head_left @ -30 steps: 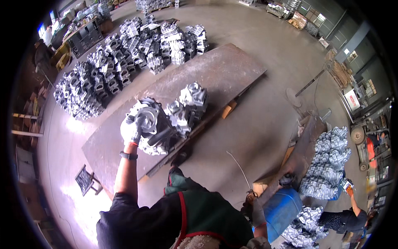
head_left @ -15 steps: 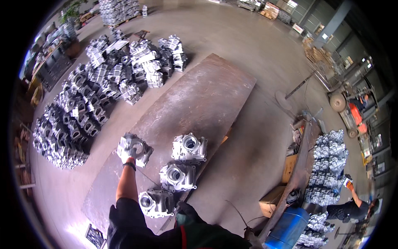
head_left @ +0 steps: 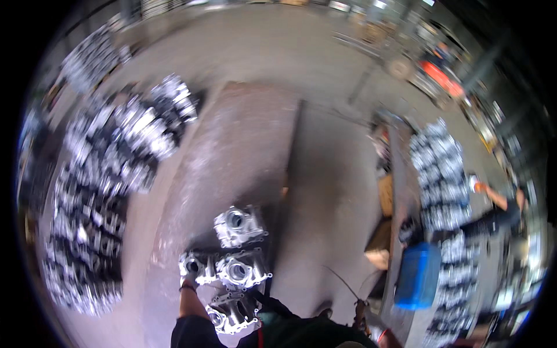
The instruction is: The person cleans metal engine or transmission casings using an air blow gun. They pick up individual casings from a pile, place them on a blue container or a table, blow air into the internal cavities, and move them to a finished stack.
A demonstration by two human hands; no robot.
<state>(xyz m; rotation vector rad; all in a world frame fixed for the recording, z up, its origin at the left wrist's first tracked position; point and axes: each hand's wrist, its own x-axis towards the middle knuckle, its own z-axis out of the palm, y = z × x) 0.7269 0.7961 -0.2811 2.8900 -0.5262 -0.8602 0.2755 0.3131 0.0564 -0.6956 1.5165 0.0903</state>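
Observation:
My left hand [head_left: 188, 281] grips the near edge of a silvery metal casting [head_left: 200, 267] with a round bore, at the left of a small group on a brown metal table. Right beside it sits a second casting [head_left: 241, 270]. A third casting [head_left: 237, 225] lies farther back, and another casting [head_left: 231, 313] is nearest my body. At the lower right, my right hand [head_left: 374, 326] is blurred and partly cut off. It appears closed on a tool [head_left: 360, 307] with a long thin curved rod; its exact kind is unclear.
The brown table [head_left: 232, 139] stretches away ahead. Piles of castings [head_left: 87, 232] stand on the floor to the left. On the right are a bench [head_left: 403, 168], a blue drum [head_left: 418, 275], cardboard boxes [head_left: 380, 243], more stacked castings [head_left: 438, 174], a co-worker [head_left: 499, 214] and a red forklift [head_left: 441, 78].
The view has swung round. My left hand has brought its casting up against the middle one of the group; before, it stood apart. My right hand has come into sight.

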